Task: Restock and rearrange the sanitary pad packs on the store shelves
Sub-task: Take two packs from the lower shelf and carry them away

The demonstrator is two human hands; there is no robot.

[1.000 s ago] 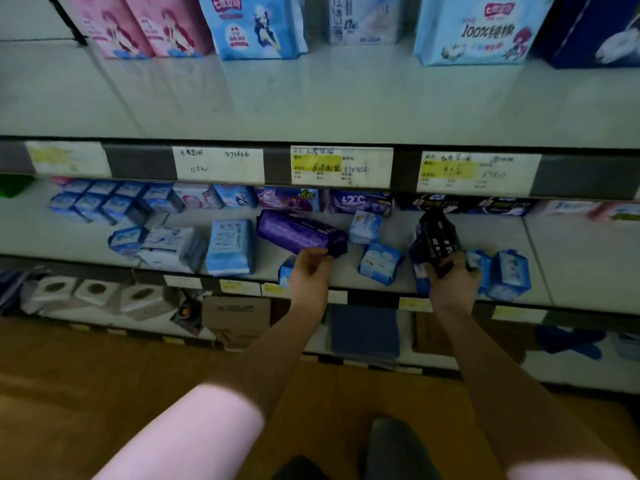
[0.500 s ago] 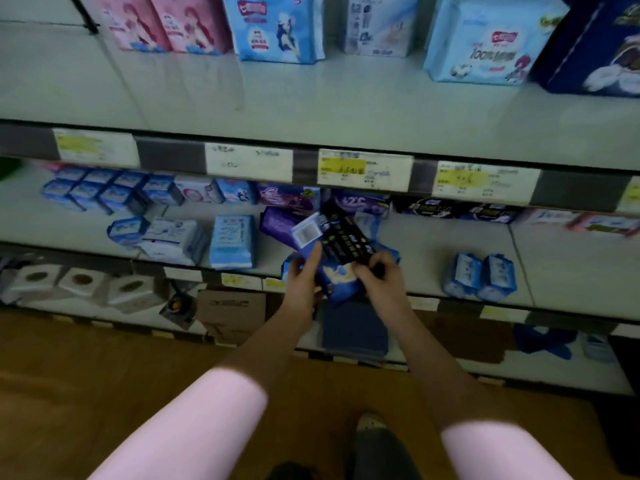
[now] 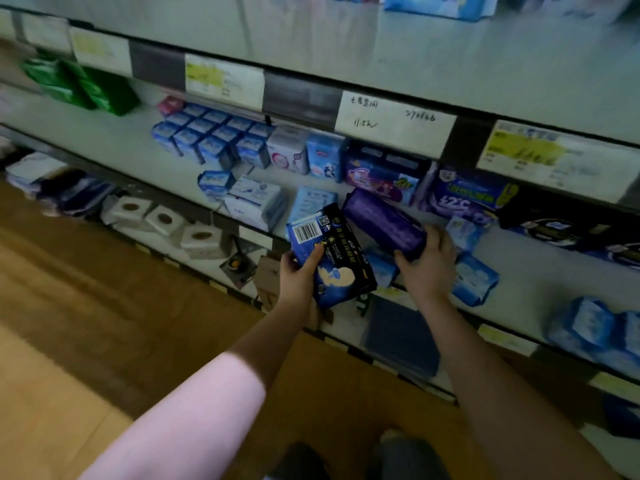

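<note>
on the far left of the middle shelf (image 3: 114,143) i see green packs (image 3: 86,88) lying by themselves. next along is a block of small blue packs (image 3: 214,136) standing in tidy rows, and that part looks done to me. below it, on the lower level, sit a few white tissue boxes (image 3: 162,220). in front of the tidy block things loosen: a white pack (image 3: 256,199) and a pale blue pack (image 3: 313,202) lie flat near the shelf edge rather than lined up.

then comes the left hand (image 3: 299,277), gripping a dark blue pack (image 3: 332,261) barcode up. the thumb is pressed across its face and the fingers are curled behind, and the pack is in the air just in front of the shelf edge, so it has no place yet. right beside it the right hand (image 3: 429,268) is wrapped round the near end of a purple pack (image 3: 384,220). that one lies slanted on the shelf, its far end pointing toward the back row of purple packs (image 3: 381,171).

further right, loose light blue packs (image 3: 474,280) are scattered near the front edge, and black packs (image 3: 561,223) lie toward the back.

my judgement: the left is in order, the middle and right are not, so well under half is finished. both held packs need setting in line and the scattered ones need gathering.
</note>
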